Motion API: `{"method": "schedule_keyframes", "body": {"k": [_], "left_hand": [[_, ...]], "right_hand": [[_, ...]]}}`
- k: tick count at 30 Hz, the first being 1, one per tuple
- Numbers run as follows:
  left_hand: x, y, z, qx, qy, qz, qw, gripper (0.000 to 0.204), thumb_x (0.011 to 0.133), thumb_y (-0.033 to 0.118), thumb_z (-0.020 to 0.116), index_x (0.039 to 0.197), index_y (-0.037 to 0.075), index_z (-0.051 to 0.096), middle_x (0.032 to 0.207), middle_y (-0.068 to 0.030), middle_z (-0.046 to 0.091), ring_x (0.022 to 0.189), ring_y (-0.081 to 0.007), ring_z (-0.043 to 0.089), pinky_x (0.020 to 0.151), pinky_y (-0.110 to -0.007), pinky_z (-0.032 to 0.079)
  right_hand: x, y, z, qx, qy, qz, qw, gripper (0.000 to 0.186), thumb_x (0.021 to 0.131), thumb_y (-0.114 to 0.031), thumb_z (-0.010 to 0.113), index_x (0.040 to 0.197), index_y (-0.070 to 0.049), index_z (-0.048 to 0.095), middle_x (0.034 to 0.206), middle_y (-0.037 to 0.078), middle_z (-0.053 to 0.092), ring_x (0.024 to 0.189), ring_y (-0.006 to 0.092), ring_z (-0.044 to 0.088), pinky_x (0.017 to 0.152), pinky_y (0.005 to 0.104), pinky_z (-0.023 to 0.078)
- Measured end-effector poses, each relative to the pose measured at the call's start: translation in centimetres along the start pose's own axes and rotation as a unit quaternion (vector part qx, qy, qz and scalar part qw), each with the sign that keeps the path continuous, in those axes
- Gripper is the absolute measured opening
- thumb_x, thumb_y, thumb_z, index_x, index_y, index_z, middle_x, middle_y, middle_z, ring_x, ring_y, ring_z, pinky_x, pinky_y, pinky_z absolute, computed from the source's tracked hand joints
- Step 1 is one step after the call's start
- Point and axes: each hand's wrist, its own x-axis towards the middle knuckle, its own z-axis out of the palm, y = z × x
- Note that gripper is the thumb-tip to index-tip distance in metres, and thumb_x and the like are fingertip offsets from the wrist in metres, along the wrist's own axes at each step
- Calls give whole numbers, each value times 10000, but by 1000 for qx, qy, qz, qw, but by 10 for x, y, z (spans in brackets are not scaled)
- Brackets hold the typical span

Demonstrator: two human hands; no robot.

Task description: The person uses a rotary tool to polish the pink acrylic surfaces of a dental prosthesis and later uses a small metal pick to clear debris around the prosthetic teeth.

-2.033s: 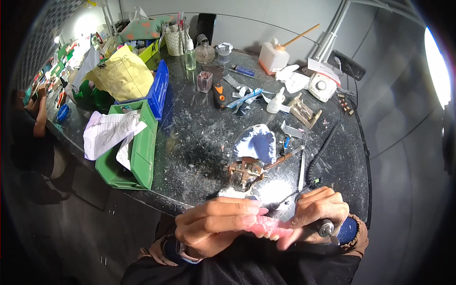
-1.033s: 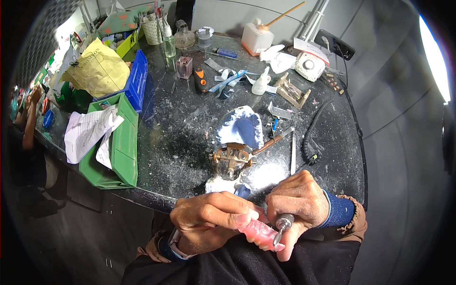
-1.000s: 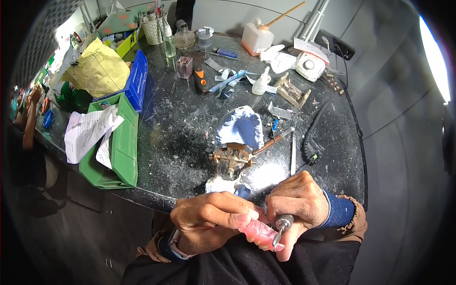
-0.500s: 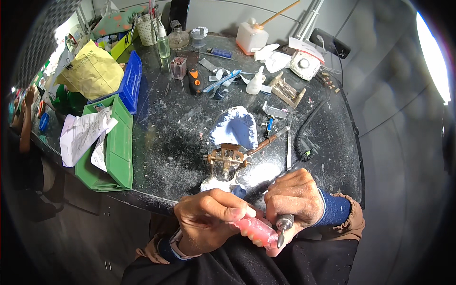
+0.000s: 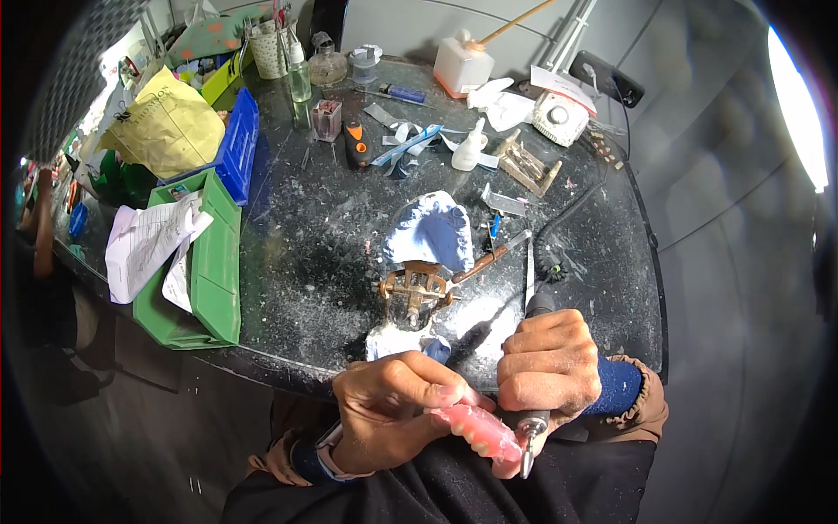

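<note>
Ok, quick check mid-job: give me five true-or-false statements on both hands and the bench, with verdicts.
1. The left hand holds the pink denture piece. True.
2. The right hand is empty. False: it grips a rotary handpiece with a metal tip.
3. The orange-and-black tool lies to the left of the white squeeze bottle. True.
4. The printed papers lie over the blue bin. False: they lie over the green bin.
5. The brown-handled tool lies to the right of the green bin. True.
</note>
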Motion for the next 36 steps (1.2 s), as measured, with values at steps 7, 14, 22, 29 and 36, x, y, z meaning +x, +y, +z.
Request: {"method": "schedule_keyframes", "body": {"k": [7,14,22,29,36], "left_hand": [[-2,-1,0,16,-3,-24,1000,167,746,-89,641,844,23,565,814,-162,621,761,-195,647,663,-305,537],[-6,1,3,11,22,-59,998,124,773,-78,619,844,15,576,817,-156,621,758,-166,626,698,-300,517],[-7,1,5,-8,26,-81,996,120,776,-82,616,846,7,577,824,-147,620,770,-148,617,702,-297,513],[-7,-1,5,-59,29,-95,993,154,742,-108,644,840,-10,578,845,-162,619,794,-152,619,687,-288,512],[-5,3,1,18,15,-72,997,164,723,-78,681,827,2,581,826,-158,630,761,-144,627,662,-269,514]], "right_hand": [[0,-3,-1,18,4,44,999,487,594,-528,722,611,-105,481,561,-3,442,434,150,459,377,282,315],[1,1,0,2,2,19,1000,491,581,-529,721,616,-94,497,568,4,447,445,157,458,384,282,305],[1,-1,-2,-31,1,11,999,501,585,-548,706,622,-89,508,593,7,478,449,147,460,387,271,301],[3,-4,-6,-30,-15,17,999,491,572,-537,705,638,-89,516,618,7,497,455,141,464,390,265,307],[2,-5,-7,-11,-32,53,998,473,569,-513,723,646,-100,506,593,-4,476,462,151,485,400,274,338]]}}
